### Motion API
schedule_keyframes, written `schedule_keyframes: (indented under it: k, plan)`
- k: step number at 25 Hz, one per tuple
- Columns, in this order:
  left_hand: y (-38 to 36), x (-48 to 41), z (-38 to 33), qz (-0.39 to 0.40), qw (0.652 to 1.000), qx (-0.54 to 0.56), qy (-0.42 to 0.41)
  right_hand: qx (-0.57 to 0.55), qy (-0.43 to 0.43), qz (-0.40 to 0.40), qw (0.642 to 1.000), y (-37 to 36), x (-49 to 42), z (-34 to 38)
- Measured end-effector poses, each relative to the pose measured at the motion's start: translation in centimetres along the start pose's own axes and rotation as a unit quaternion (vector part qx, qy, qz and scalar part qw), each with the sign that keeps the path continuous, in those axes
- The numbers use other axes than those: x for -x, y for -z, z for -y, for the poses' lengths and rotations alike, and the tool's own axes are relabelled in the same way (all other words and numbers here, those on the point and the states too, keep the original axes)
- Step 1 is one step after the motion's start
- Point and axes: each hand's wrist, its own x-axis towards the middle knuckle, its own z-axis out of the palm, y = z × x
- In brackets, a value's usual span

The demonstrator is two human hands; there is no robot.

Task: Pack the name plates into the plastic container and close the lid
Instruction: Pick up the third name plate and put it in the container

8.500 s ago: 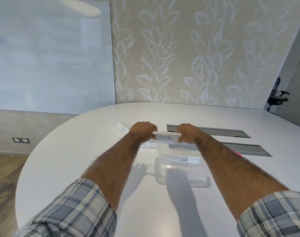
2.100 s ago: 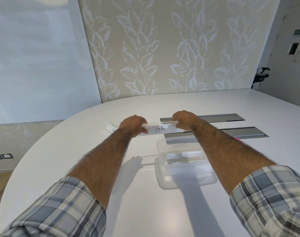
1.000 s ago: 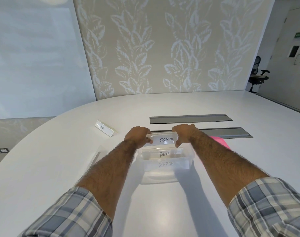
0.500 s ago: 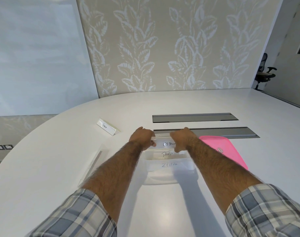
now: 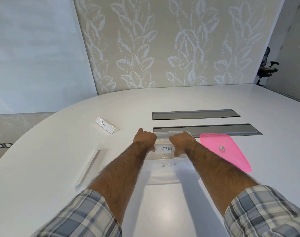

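A clear plastic container (image 5: 164, 178) stands on the white table in front of me. Both hands reach into its far end: my left hand (image 5: 145, 139) and my right hand (image 5: 180, 141) each grip one end of the name plate marked OSTRICH (image 5: 166, 148), held low inside the container. Under and in front of it lie two more plates, one mostly hidden, one marked ZEBRA (image 5: 169, 164). The pink lid (image 5: 224, 151) lies flat to the right of the container. Two name plates are outside it: one standing at the far left (image 5: 107, 126), one lying long at the near left (image 5: 89, 165).
Two grey cable hatches (image 5: 195, 114) (image 5: 207, 130) are set in the table (image 5: 43, 151) just beyond the container. An office chair (image 5: 266, 70) stands at the far right by the wall.
Both hands have lowered the OSTRICH plate from above the table down into the container, on top of the two plates there. My view has shifted, so the pink lid shows.
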Motion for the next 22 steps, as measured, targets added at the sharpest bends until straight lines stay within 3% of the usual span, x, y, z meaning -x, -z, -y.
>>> schedule_keyframes:
  k: [10,15,19,22]
  plan:
    - [-1.6,-0.6,-1.0,0.001,0.996,-0.082,-0.019,-0.012,-0.003,0.028,1.000,-0.1,0.1,-0.2]
    - [-1.5,-0.3,-0.3,-0.003,0.998,-0.043,-0.036,-0.068,-0.014,0.016,0.997,0.1,0.1,-0.5]
    - [-0.2,1.1,2.0,-0.074,0.993,0.074,-0.050,-0.116,-0.023,-0.037,0.992,1.7,0.1,-0.9]
    - [1.1,3.0,4.8,-0.180,0.979,0.070,-0.066,-0.139,-0.033,-0.067,0.987,3.5,-0.3,-0.5]
